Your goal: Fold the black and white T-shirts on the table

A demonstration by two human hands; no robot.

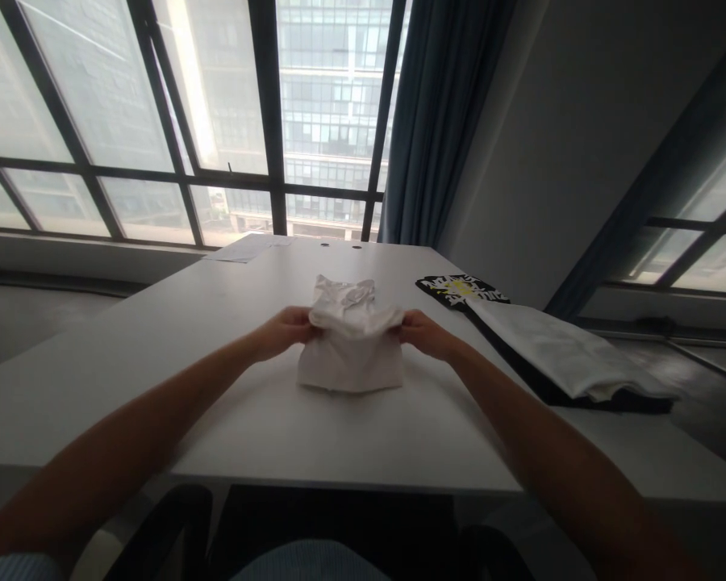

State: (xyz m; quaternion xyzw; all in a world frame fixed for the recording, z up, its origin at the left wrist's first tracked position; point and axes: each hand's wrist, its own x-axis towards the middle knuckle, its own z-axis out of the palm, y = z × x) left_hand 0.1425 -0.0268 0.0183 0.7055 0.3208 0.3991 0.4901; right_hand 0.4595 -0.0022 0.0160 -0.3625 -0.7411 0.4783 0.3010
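A white cloth (pixel 351 359), possibly a garment, lies partly folded in the middle of the table. Its near part is flat, while the far part is crumpled and bunched. My left hand (pixel 284 332) pinches the folded layer at its left side, fingers closed. On the opposite side my right hand (pixel 424 333) grips the same layer in closed fingers. Between the two hands the fold is raised a little and sags in the middle. The fingertips are partly hidden by the fabric.
The white table (pixel 339 448) reaches toward the windows. On its right lie a black item with white and yellow lettering (pixel 460 288) and a folded white cloth (pixel 572 351) over something black. Paper sheets (pixel 248 248) lie at the far left. A blue curtain (pixel 439 121) hangs behind.
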